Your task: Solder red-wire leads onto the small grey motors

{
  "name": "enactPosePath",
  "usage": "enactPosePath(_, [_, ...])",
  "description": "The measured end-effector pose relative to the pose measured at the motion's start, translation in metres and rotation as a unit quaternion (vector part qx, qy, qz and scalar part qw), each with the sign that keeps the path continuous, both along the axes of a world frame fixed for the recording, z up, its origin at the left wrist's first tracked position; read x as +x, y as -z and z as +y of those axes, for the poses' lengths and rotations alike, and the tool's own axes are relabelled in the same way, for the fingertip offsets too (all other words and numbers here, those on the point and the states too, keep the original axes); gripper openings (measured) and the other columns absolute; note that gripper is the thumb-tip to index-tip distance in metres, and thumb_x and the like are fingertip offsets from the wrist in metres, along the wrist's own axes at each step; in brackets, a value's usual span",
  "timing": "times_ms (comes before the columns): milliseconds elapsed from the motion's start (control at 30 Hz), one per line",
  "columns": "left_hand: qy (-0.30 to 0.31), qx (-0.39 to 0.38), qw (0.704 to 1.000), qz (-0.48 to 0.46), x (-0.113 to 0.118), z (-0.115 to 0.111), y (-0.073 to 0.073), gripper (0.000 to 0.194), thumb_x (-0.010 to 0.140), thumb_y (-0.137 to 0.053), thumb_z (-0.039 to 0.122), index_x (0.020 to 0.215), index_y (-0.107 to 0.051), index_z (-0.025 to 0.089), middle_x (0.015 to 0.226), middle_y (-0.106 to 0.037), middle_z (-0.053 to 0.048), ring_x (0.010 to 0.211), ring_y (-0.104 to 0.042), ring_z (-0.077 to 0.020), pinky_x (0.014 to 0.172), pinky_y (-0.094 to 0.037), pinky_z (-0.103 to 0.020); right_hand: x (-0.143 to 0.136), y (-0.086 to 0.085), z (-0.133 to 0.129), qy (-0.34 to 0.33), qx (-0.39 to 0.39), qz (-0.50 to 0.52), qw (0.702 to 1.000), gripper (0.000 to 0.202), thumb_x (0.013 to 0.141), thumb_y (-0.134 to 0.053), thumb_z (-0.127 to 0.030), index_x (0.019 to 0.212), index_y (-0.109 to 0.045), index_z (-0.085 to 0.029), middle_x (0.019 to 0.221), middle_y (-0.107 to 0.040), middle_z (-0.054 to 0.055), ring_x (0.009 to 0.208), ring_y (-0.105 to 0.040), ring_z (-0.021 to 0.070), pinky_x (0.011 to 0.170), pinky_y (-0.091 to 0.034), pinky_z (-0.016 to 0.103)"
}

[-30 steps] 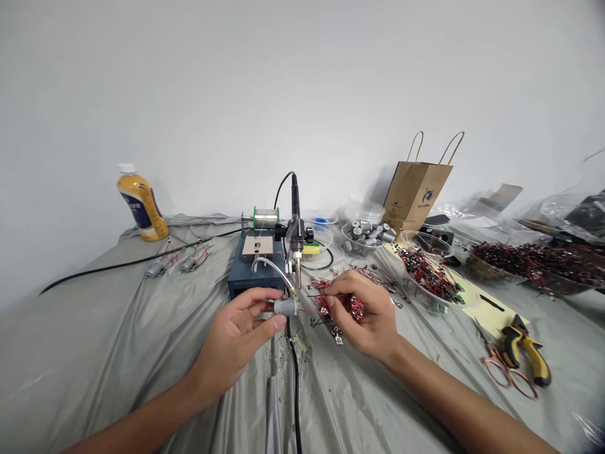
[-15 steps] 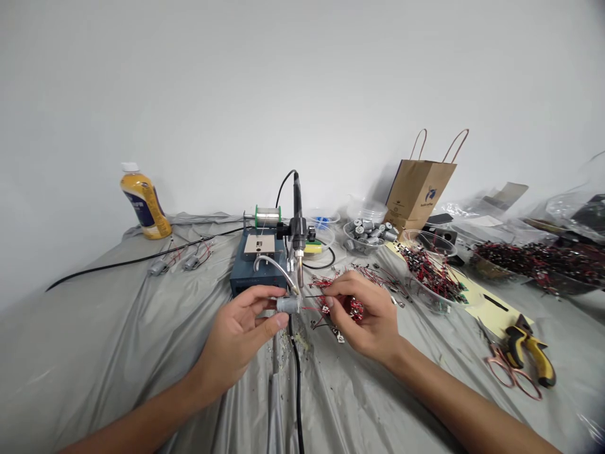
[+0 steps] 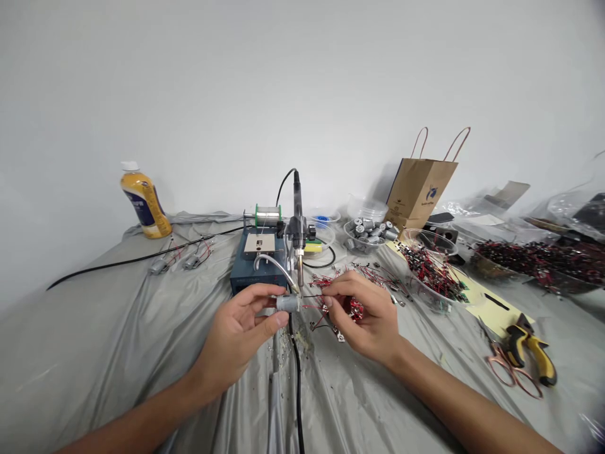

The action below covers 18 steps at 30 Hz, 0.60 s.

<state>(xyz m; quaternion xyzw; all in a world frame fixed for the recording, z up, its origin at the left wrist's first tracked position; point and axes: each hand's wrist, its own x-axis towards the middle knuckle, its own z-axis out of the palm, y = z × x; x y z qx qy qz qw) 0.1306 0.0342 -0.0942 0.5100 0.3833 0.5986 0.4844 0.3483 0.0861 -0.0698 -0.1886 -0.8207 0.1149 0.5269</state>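
Observation:
Between the thumb and fingers of my left hand (image 3: 243,328) is a small grey motor (image 3: 287,304), lying on its side. My right hand (image 3: 362,312) pinches a thin dark wire (image 3: 312,296) that runs across to the motor's right end. A red wire (image 3: 309,307) also stretches from the motor toward my right fingers. Just above the motor's end stands the tip of a soldering iron (image 3: 300,268), pointing down in its holder. A curved metal feed tube (image 3: 278,268) comes to the same spot. Whether the wire touches the motor terminal is too small to tell.
Behind my hands sits a blue soldering machine (image 3: 239,268) with a solder spool (image 3: 268,216). Red and black wires (image 3: 350,308) lie beyond my right hand. Rightward are a bowl of motors (image 3: 368,234), scissors (image 3: 503,366) and pliers (image 3: 541,359). A yellow bottle (image 3: 145,205) stands left.
Both hands keep their hold on the motor and wire, with almost no movement. The view has shifted very slightly.

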Motion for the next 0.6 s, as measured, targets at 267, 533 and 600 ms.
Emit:
enactPosePath(267, [0.0, 0.012, 1.0, -0.004, 0.0001, 0.0006, 0.0004, 0.026, 0.082, -0.081, 0.021, 0.105, -0.07, 0.022, 0.1, -0.076, -0.001, 0.093, -0.069, -0.0112, 0.08, -0.056, -0.018, 0.0001, 0.0015, 0.0011, -0.002, -0.009, -0.003, 1.0, 0.021, 0.083, -0.063, -0.003, 0.098, -0.068, -0.017, 0.083, -0.065, 0.004, 0.072, -0.058, 0.0117, 0.063, -0.046, 0.025])
enactPosePath(533, [0.004, 0.01, 1.0, -0.005, 0.0002, -0.0001, 0.0, 0.026, 0.082, -0.08, 0.022, 0.106, -0.07, 0.023, 0.101, -0.075, 0.0, 0.095, -0.069, -0.0112, 0.082, -0.056, -0.018, -0.0004, 0.0024, 0.0007, -0.004, -0.01, 0.0, 1.0, 0.022, 0.082, -0.064, -0.002, 0.099, -0.068, -0.017, 0.084, -0.065, 0.004, 0.071, -0.057, 0.0109, 0.062, -0.045, 0.024])
enactPosePath(600, [0.003, 0.012, 1.0, -0.002, 0.0003, 0.0003, 0.0007, 0.026, 0.082, -0.08, 0.021, 0.107, -0.07, 0.023, 0.102, -0.075, 0.0, 0.095, -0.069, -0.0112, 0.083, -0.056, -0.018, -0.0002, 0.0021, 0.0007, -0.004, -0.011, -0.001, 1.0, 0.022, 0.083, -0.064, -0.002, 0.098, -0.068, -0.017, 0.084, -0.065, 0.004, 0.071, -0.056, 0.0106, 0.062, -0.044, 0.024])
